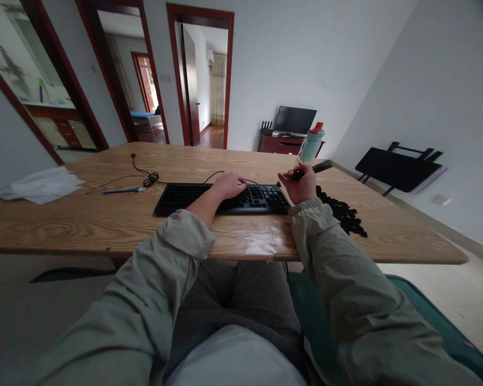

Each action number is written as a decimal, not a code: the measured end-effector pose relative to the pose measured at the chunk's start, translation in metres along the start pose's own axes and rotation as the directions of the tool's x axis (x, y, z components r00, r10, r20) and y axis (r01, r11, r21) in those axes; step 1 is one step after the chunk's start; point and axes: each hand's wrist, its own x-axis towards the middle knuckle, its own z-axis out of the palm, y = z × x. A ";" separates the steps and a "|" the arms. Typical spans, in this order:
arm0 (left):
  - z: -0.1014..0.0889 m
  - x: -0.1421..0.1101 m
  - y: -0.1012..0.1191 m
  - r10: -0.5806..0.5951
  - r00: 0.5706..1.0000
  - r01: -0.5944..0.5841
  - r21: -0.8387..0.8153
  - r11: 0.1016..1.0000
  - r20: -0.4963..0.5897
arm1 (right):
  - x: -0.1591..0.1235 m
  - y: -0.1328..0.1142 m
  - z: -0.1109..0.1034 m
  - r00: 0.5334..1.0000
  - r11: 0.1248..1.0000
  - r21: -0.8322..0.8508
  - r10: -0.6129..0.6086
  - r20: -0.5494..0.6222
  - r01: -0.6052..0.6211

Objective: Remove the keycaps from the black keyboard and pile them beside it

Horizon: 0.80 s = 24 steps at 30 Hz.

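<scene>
The right hand (301, 185) is clenched around a dark, slender tool (314, 168), perhaps a keycap puller or pen, held just above the right end of the black keyboard (221, 198). The tool's long axis runs from the fist up and to the right, away from the keys. The left hand (230, 185) lies flat and relaxed on the middle of the keyboard, grasping nothing. The keyboard lies lengthwise, left to right, across the wooden table (84, 220), so the tool-holding hand is nearer its number pad end. A heap of black keycaps (342, 214) sits just right of that wrist. No brand or lettering is readable, even on the bottle (310, 142).
</scene>
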 end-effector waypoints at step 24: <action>-0.008 -0.006 -0.038 0.030 0.999 -0.031 -0.037 0.999 -0.031 | -0.026 -0.071 -0.028 0.871 0.391 -0.779 -0.187 0.454 0.490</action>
